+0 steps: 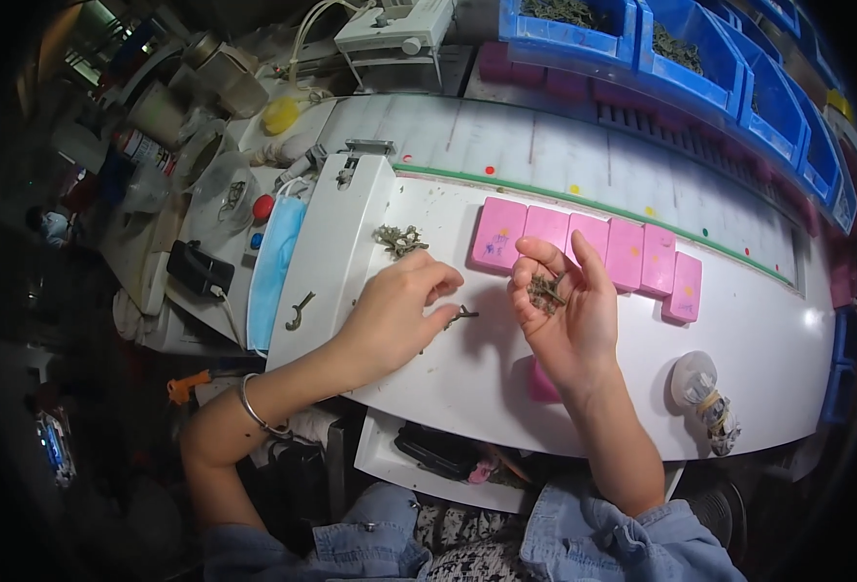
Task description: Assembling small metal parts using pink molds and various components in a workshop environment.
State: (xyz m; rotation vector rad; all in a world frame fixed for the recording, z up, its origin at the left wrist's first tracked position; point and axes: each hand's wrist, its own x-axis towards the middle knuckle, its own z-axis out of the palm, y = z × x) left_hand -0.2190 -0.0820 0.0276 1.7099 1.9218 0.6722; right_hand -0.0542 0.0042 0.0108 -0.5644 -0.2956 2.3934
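My right hand [584,335] is palm up above the white table, fingers curled round a small heap of dark greenish-brown pieces [546,293]. My left hand [390,315] hovers to its left, thumb and fingers apart, with nothing visible between them. Beside its thumb lies a small dark branched piece [464,312]. Behind the left hand is a loose pile of similar greenish pieces [399,241], partly covered by the hand. Pink rectangular blocks [499,233] stand in a row beyond my right hand, which hides part of them. Another pink block [543,384] shows beside my right wrist.
A curved dark piece [299,310] lies on the left ledge, near a blue face mask [278,272]. Blue bins [691,87] hang at the back right. A clear bulb-shaped object [695,380] sits at the right. The drawer [380,451] below is open.
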